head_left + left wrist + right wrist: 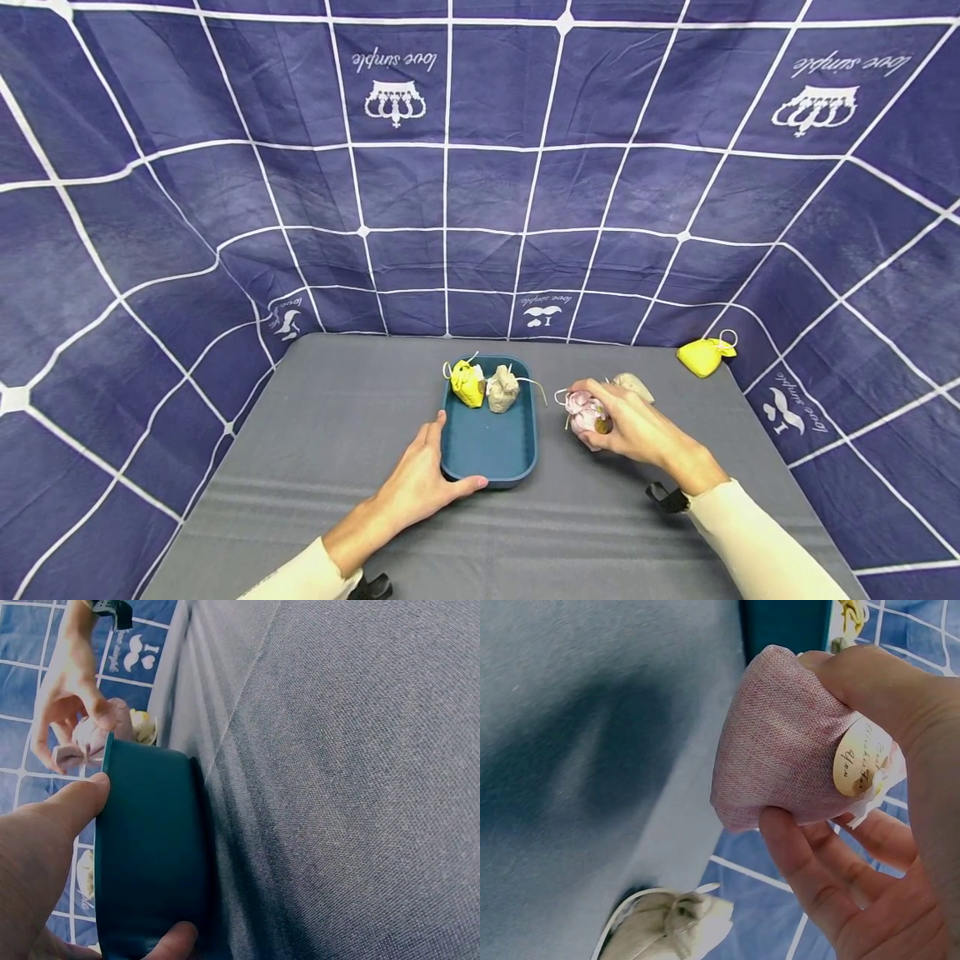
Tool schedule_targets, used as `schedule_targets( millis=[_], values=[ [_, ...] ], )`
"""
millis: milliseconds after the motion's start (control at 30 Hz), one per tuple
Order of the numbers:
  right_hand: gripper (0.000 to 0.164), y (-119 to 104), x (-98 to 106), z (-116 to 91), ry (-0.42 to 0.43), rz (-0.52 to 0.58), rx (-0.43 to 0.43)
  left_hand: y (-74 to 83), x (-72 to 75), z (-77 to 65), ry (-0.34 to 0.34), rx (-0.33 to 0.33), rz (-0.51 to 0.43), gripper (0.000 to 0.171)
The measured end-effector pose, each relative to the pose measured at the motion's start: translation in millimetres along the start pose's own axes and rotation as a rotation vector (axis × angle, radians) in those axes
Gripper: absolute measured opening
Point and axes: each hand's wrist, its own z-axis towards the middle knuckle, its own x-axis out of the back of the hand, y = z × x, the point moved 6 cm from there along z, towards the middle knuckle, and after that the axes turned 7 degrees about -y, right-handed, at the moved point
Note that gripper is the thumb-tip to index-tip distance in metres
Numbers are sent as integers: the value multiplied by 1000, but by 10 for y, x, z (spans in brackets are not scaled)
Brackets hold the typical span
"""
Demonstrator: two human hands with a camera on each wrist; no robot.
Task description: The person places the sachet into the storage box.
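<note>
A dark teal tray lies on the grey cloth, with a yellow drawstring pouch and a beige drawstring pouch at its far end. My left hand grips the tray's near left corner, thumb at the near rim and fingers along the left side. To the right of the tray, my right hand holds a pink drawstring pouch between thumb and fingers. A round paper label shows on this pouch, which hangs over the cloth.
Another beige pouch lies just behind my right hand, partly hidden by it. Farther off, a second yellow pouch sits near the right back corner. Blue cloth walls with white lines bound the table at the back and sides.
</note>
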Motion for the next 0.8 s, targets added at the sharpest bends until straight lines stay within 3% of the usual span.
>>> schedule_targets(
  millis=[533, 800],
  values=[
    [66, -220, 52, 250, -16, 66, -72, 15, -32, -27, -15, -15, -3, 136],
    [71, -379, 52, 513, 9, 101, -26, 14, 1, -27, -9, -19, 6, 135]
  ],
)
